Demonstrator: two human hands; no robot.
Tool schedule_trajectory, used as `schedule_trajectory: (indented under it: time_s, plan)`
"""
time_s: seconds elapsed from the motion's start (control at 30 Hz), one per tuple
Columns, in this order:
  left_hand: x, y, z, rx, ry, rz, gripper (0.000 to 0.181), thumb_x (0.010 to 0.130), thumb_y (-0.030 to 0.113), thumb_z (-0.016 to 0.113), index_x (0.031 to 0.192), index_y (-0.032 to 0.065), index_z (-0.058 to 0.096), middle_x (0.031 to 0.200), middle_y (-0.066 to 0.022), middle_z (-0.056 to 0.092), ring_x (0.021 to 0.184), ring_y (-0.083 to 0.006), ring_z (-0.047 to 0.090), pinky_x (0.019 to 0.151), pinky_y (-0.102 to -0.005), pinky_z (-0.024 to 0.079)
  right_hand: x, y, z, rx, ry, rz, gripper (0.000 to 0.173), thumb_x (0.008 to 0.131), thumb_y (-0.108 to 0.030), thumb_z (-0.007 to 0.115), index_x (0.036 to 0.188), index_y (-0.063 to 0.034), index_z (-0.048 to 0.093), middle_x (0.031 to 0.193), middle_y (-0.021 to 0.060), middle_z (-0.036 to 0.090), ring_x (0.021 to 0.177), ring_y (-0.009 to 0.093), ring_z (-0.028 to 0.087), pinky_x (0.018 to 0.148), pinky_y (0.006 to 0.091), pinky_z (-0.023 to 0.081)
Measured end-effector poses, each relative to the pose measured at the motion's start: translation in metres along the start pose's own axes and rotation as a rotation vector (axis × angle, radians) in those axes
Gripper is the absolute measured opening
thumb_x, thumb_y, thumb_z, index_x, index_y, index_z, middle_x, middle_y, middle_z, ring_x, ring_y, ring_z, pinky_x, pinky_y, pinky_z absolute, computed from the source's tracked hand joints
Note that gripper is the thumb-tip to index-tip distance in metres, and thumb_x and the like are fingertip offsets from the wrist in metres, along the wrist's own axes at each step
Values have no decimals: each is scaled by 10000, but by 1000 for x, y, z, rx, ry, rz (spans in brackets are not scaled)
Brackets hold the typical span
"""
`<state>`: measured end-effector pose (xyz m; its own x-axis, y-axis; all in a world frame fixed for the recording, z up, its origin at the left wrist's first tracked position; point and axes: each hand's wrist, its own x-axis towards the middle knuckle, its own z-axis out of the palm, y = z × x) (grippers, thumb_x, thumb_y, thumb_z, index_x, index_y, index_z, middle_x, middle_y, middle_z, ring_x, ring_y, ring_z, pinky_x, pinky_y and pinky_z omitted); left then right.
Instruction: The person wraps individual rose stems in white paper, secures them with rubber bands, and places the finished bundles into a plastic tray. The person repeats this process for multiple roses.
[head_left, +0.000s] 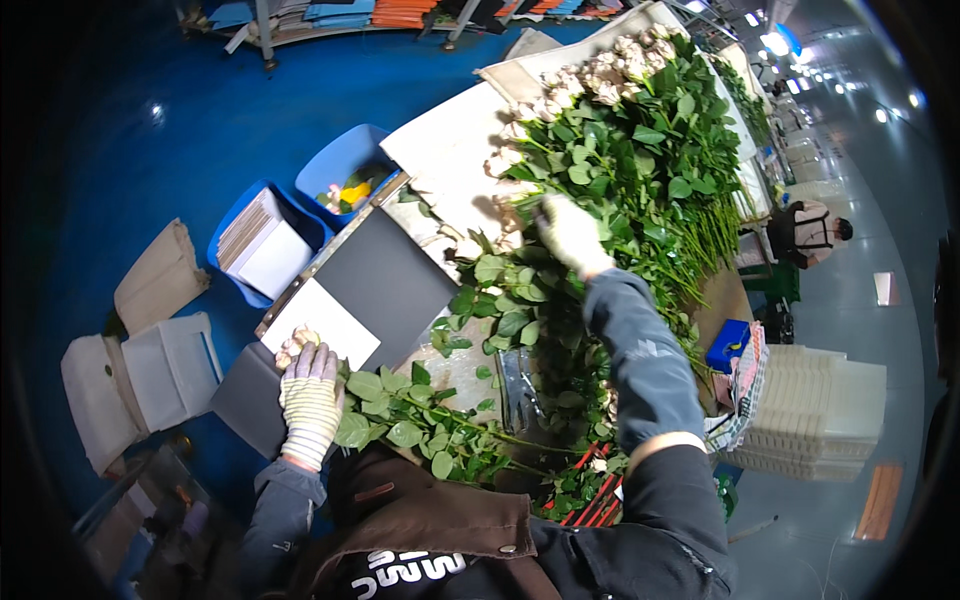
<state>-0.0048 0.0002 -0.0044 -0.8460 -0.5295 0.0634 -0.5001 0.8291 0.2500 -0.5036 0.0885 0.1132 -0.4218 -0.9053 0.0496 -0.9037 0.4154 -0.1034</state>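
My left hand (310, 397), in a striped glove with a purple-grey palm part, rests over the pale rose heads (298, 343) at the edge of a white sheet (321, 324). Leafy rose stems (442, 420) run from there to the right, along my apron. White sheet and dark grey board (379, 281) lie overlapping on the table. My right hand (570, 234), in a pale glove, reaches to the left edge of a large heap of pale pink roses (637, 142); its fingertips are among leaves and blooms, and whether they grip a stem cannot be told.
Blue bins stand beyond the table, one with cardboard sheets (266, 240), one with flower scraps (352, 191). A blue box (727, 345) and stacked white crates (810, 412) are at the right. Another person (810, 229) stands farther off. A shelf rack (262, 34) is at the top.
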Motion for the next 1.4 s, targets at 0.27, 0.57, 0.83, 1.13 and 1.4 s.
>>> schedule_trajectory:
  time_s: [0.27,0.57,0.83,1.13,1.4]
  plan:
    - [4,10,-24,-55,-37,-166,513,834,230,726,1305,54,625,1395,-106,608,1371,-302,494,1055,-464,433,-55,-159,-34,800,-461,163,476,941,-109,647,1412,-55,606,1101,162,716,985,261,695,901,332,527]
    - [-5,9,-5,-84,-37,-199,509,866,310,698,1298,46,647,1438,-107,589,1412,-276,459,1086,-461,404,-117,-313,147,465,-100,-117,453,847,-130,662,1299,-102,675,1092,150,672,988,369,603,876,481,491]
    - [14,10,-30,-167,16,-90,506,857,192,654,1335,36,598,1370,-113,608,1351,-293,509,1081,-465,426,-122,-313,159,465,-13,-101,462,823,-148,646,1277,-71,682,1067,144,685,997,363,611,837,500,483]
    - [15,-2,7,-21,-156,-21,577,892,150,563,1457,37,516,1526,-126,508,1495,-318,365,1258,-502,226,-82,-185,49,144,-70,-4,138,872,-182,606,860,-73,691,836,153,658,781,350,632,711,479,507]
    - [18,5,-7,-14,-135,-26,618,842,157,677,1435,56,536,1501,-116,535,1466,-320,404,1225,-496,290,-60,-88,18,69,7,8,238,808,-242,721,999,-103,690,1008,167,646,914,346,611,800,487,480]
